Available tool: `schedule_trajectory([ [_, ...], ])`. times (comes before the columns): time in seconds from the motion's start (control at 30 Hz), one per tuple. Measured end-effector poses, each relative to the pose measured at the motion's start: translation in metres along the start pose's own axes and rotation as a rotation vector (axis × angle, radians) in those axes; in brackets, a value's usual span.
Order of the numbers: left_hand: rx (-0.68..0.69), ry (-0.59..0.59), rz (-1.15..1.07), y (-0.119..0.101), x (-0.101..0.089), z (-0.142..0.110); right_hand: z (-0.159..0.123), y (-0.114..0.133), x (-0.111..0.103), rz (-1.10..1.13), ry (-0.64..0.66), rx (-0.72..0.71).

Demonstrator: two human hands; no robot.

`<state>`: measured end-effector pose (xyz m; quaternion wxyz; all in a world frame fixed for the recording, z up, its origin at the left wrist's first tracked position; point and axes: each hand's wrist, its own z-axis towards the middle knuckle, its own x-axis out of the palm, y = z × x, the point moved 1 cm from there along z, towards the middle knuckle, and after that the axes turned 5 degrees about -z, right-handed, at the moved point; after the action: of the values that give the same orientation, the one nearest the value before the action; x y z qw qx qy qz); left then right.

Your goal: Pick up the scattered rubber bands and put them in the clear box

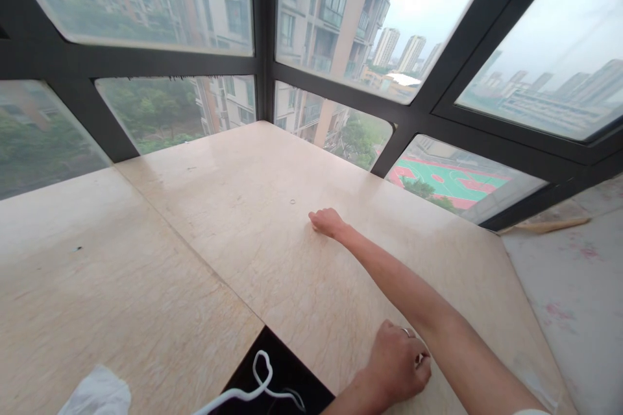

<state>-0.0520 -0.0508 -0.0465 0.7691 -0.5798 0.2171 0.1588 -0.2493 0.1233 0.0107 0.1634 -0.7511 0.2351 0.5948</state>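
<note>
My right hand reaches far out over the beige marble-look sill. Its fingers are closed and low against the surface; what they hold, if anything, is hidden. Just beyond and left of the fingertips lies a small thin ring-shaped item. Nearer to me, my left hand is curled beside my right forearm. It wears a ring on one finger. Something small and pale shows between its bent fingers, too small to name.
A black mat-like panel with a white cord lies at the bottom. Crumpled white tissue is at lower left, and a tiny dark bit lies on the left slab. Dark window frames border the sill; a flowered wall stands right.
</note>
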Motion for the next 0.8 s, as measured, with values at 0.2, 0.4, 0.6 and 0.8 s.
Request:
schedule_trajectory([
  [0.2,-0.02,-0.051,-0.006,-0.004,-0.008,-0.002,-0.034,-0.025,0.008,0.423,-0.081,0.069],
  [0.4,-0.003,-0.058,0.04,-0.005,-0.009,0.001,-0.09,-0.028,0.019,1.06,-0.189,0.104],
  [0.6,0.074,-0.051,0.066,-0.005,-0.01,0.003,-0.148,-0.024,0.014,1.541,-0.271,0.097],
  [0.8,0.041,-0.073,0.075,-0.006,-0.011,0.005,-0.202,-0.031,0.015,1.783,-0.391,0.155],
])
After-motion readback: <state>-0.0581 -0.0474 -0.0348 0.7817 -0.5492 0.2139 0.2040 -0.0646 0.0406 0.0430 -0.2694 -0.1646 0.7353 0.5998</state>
